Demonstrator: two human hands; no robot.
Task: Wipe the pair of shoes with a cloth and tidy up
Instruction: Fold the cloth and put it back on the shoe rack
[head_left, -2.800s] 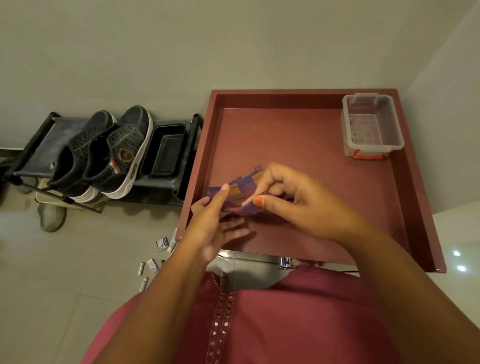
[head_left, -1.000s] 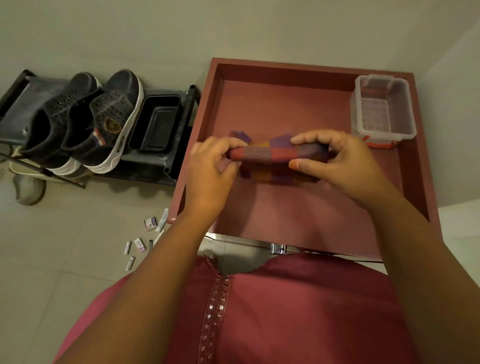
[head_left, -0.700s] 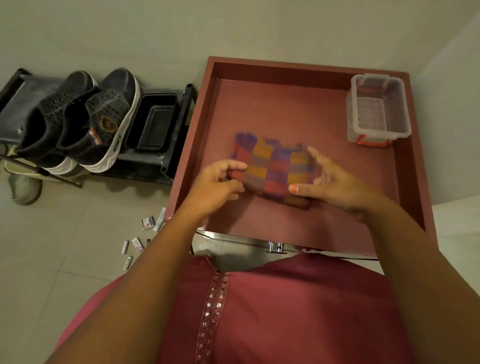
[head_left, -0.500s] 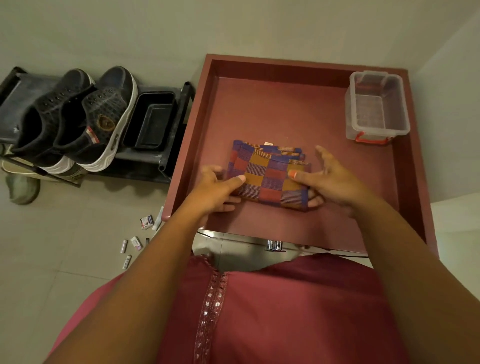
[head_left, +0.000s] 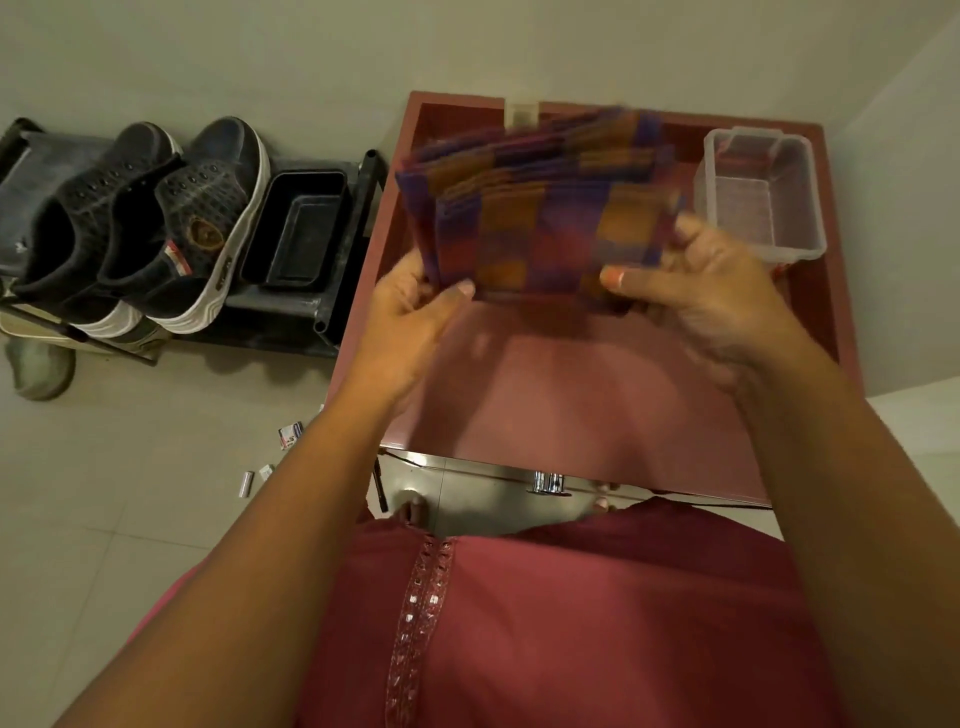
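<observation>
In the upper middle of the frame, the left hand (head_left: 410, 306) and right hand (head_left: 696, 291) each pinch a lower corner of the folded purple, orange and red checked cloth (head_left: 540, 208), lifted and motion-blurred above the dark red rimmed tray (head_left: 571, 415). The pair of dark perforated shoes with white soles (head_left: 140, 223) sits at upper left on a black rack (head_left: 322, 312), and a clear plastic box (head_left: 758, 197) stands in the tray's upper right corner.

Over the dark red rimmed wooden bench (head_left: 810, 322), the folded purple-and-orange checked cloth (head_left: 540, 208) is up off the surface, pinched along its near edge between both hands: left hand (head_left: 415, 317) at its left corner, right hand (head_left: 696, 291) at its right. Clear plastic lidless box (head_left: 763, 197) sits on the bench's far right corner, just right of the cloth. Left of the bench, the black low rack (head_left: 332, 291) carries the pair of dark perforated white-soled shoes (head_left: 145, 218) side by side, black rectangular tray (head_left: 298, 228) to their right. Small scattered packets (head_left: 288, 434) lie on the floor near the bench's near-left corner.
</observation>
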